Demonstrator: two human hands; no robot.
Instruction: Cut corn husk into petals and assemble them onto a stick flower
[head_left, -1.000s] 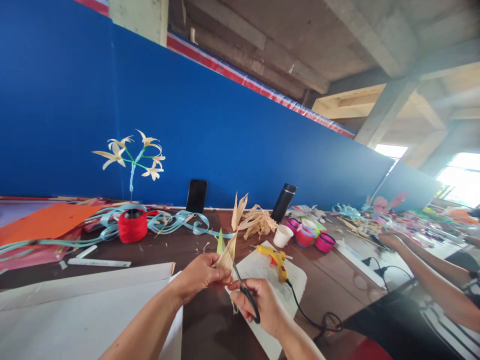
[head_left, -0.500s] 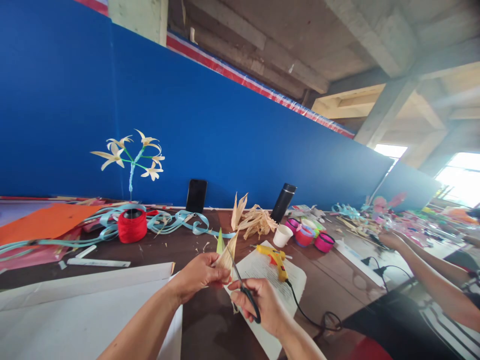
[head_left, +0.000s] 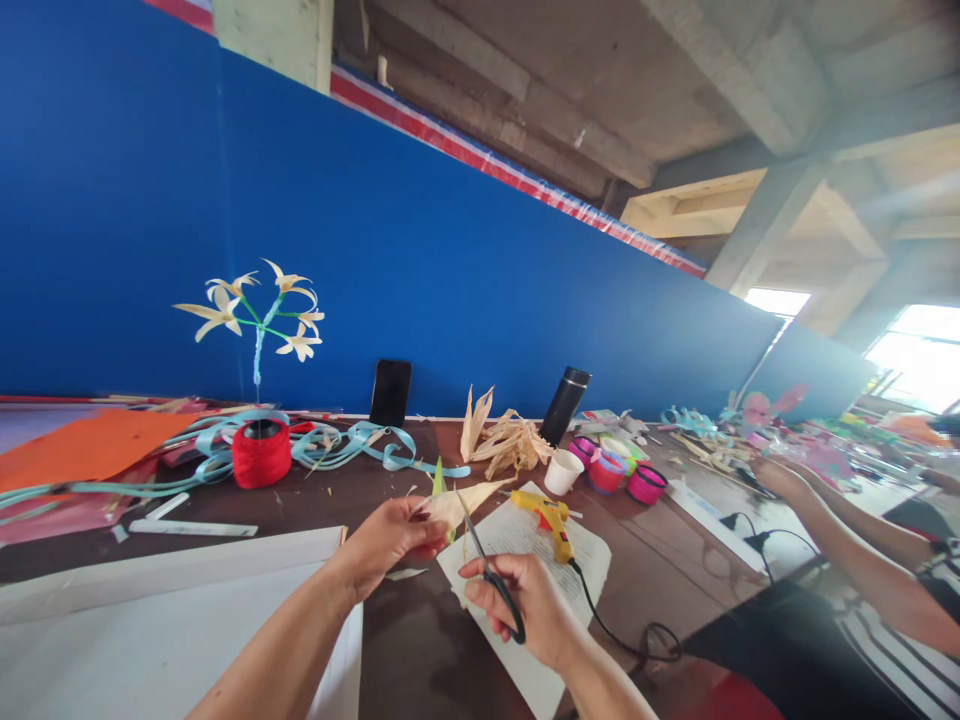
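Between the thumb and fingers of my left hand (head_left: 391,545) is a pale corn husk (head_left: 465,503), its pointed end aimed to the right and a green tip showing above the hand. My right hand (head_left: 517,600) grips a pair of scissors (head_left: 506,603) with black handles. Their blades point up and left and meet the husk near its middle. A small husk scrap (head_left: 406,574) lies on the table below my left hand. Beyond both hands sits a pile of dried corn husks (head_left: 514,440).
A yellow glue gun (head_left: 551,520) rests on a printed sheet (head_left: 592,580), its cord trailing right. Behind are a black bottle (head_left: 566,405), a paper cup (head_left: 563,471), ribbon rolls (head_left: 646,484) and a phone (head_left: 391,393). A husk flower spray (head_left: 259,345) stands left. Another person's arms (head_left: 840,530) reach in from the right.
My left hand has turned the husk, so its point has swung from upward to rightward. A scrap now lies on the table under the hand. The scissors stay close to where they were.
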